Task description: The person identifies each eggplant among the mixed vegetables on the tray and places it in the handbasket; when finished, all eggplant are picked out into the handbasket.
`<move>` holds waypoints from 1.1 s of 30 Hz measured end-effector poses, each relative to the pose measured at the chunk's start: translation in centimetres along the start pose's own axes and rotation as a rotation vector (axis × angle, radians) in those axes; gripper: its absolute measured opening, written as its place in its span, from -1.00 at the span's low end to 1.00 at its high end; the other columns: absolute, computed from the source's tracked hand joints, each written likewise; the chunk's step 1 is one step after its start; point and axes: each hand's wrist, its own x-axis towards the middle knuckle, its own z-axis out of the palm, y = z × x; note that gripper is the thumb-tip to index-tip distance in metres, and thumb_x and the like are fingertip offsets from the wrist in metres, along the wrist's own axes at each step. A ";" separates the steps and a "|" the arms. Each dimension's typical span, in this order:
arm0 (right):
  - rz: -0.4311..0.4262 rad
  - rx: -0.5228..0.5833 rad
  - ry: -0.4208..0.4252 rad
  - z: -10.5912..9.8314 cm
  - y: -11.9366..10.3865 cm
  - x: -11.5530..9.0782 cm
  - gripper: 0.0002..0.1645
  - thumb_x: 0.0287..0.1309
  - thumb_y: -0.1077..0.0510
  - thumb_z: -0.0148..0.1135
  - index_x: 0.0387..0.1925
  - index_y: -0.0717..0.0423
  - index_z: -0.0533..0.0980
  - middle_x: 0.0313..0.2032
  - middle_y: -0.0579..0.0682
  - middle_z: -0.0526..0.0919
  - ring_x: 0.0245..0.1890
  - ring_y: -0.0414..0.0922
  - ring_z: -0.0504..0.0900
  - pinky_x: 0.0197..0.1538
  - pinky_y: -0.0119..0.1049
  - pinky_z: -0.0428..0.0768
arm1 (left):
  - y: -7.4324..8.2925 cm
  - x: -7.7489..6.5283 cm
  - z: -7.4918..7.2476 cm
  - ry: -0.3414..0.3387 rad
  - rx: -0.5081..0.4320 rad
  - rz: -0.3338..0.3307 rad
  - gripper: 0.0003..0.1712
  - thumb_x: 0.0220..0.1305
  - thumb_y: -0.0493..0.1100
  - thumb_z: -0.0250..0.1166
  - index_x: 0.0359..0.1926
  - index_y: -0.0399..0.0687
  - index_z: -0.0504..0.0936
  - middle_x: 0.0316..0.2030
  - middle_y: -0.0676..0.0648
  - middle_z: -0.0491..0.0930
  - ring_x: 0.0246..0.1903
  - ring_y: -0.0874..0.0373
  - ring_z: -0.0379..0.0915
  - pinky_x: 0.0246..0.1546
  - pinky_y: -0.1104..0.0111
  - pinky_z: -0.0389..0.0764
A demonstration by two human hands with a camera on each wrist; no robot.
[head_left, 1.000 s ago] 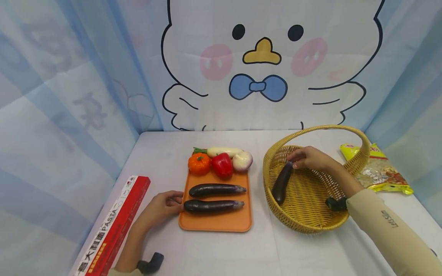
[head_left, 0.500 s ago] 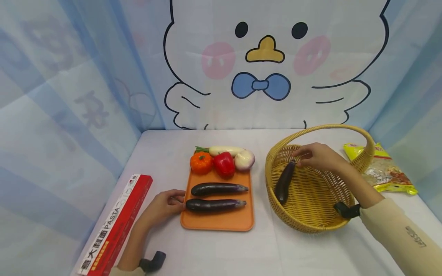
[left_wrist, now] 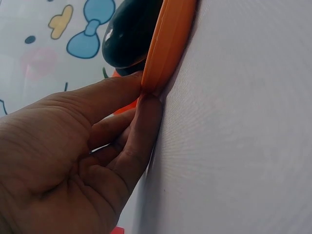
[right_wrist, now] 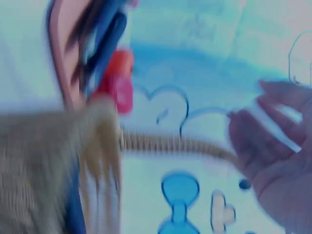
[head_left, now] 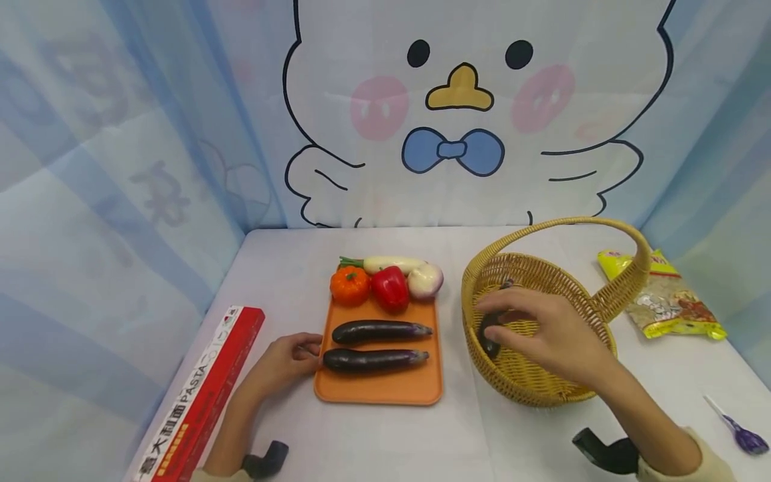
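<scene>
Drawing back from the eggplant (head_left: 491, 347) whose stem end it held a second ago, the right hand (head_left: 551, 328) now hangs over the wicker basket (head_left: 530, 396), thumb and fingers spread with nothing between them. That eggplant lies inside, toward the basket's left side and partly hidden behind the fingers; it appears to have been let go and to be settled there. The far eggplant (head_left: 381, 331) and near eggplant (head_left: 375, 360) remain on the orange tray (head_left: 379, 391), just beside each other. The left hand (head_left: 286, 365) still pinches the tray's left rim, probably steadying it.
</scene>
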 end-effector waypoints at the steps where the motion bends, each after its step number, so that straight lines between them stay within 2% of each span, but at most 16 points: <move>1: -0.044 0.056 0.000 0.7 -0.6 -0.2 -0.55 0.10 0.28 0.45 0.04 -0.05 0.61 -0.03 -0.14 0.66 -0.13 -0.18 0.65 -0.12 -0.25 0.66 | 0.0 0.0 0.0 0.001 0.000 0.001 -0.44 0.14 -0.06 0.48 0.17 -0.03 0.60 -0.25 0.06 0.62 -0.25 0.15 0.58 -0.11 0.24 0.63; 4: -0.100 0.209 -0.027 3.0 -1.8 -0.3 -0.51 0.13 0.26 0.43 0.10 -0.07 0.58 0.04 -0.13 0.63 -0.04 -0.15 0.63 -0.07 -0.24 0.65 | 0.0 0.0 0.0 -0.001 -0.005 -0.002 -0.44 0.14 -0.06 0.48 0.18 -0.02 0.59 -0.25 0.06 0.63 -0.24 0.16 0.58 -0.10 0.24 0.63; 6: -0.090 0.251 -0.039 4.7 -2.1 -0.1 -0.50 0.14 0.22 0.44 0.12 -0.10 0.57 0.07 -0.17 0.62 0.03 -0.14 0.61 -0.03 -0.23 0.63 | -0.1 0.1 0.0 -0.004 -0.011 0.004 -0.44 0.15 -0.07 0.48 0.18 -0.02 0.59 -0.25 0.06 0.63 -0.23 0.16 0.59 -0.10 0.24 0.64; 13: 0.017 0.146 -0.034 10.2 -1.2 0.4 -0.44 0.04 0.09 0.53 0.11 -0.20 0.56 0.09 -0.30 0.58 0.18 -0.21 0.50 0.18 -0.14 0.49 | -0.1 0.1 -0.1 -0.012 -0.010 0.030 -0.46 0.17 -0.08 0.47 0.17 -0.04 0.59 -0.26 0.06 0.63 -0.23 0.16 0.59 -0.10 0.26 0.63; 17: 0.119 0.091 -0.024 12.6 -0.6 0.7 -0.43 -0.05 0.13 0.58 0.06 -0.09 0.60 0.09 -0.21 0.60 0.18 -0.16 0.51 0.22 -0.08 0.45 | -0.2 0.1 0.0 -0.012 -0.001 0.039 -0.45 0.18 -0.08 0.46 0.18 -0.05 0.59 -0.25 0.06 0.62 -0.24 0.16 0.58 -0.11 0.27 0.64; 20: 0.164 0.068 -0.021 13.7 0.0 1.0 -0.44 -0.09 0.15 0.59 0.03 0.01 0.62 0.08 -0.13 0.62 0.15 -0.10 0.53 0.23 -0.06 0.43 | -0.2 0.1 0.0 -0.012 0.005 0.045 -0.45 0.18 -0.08 0.46 0.19 -0.06 0.59 -0.25 0.06 0.62 -0.24 0.16 0.58 -0.12 0.29 0.64; 26: 0.229 0.100 -0.031 15.0 1.5 1.6 -0.48 -0.12 0.19 0.59 -0.03 0.02 0.64 -0.01 -0.15 0.65 0.08 -0.12 0.57 0.17 -0.08 0.47 | -0.2 0.1 0.0 -0.005 0.009 0.033 -0.46 0.18 -0.09 0.46 0.18 -0.03 0.59 -0.26 0.07 0.62 -0.25 0.17 0.58 -0.13 0.28 0.64; 33: 0.247 0.124 -0.058 15.6 2.7 1.9 -0.48 -0.12 0.21 0.58 -0.02 0.04 0.65 -0.05 -0.12 0.67 0.08 -0.10 0.57 0.17 -0.08 0.46 | -0.1 0.0 0.1 -0.002 0.017 0.033 -0.47 0.18 -0.10 0.46 0.18 -0.03 0.59 -0.26 0.06 0.62 -0.25 0.16 0.58 -0.12 0.27 0.64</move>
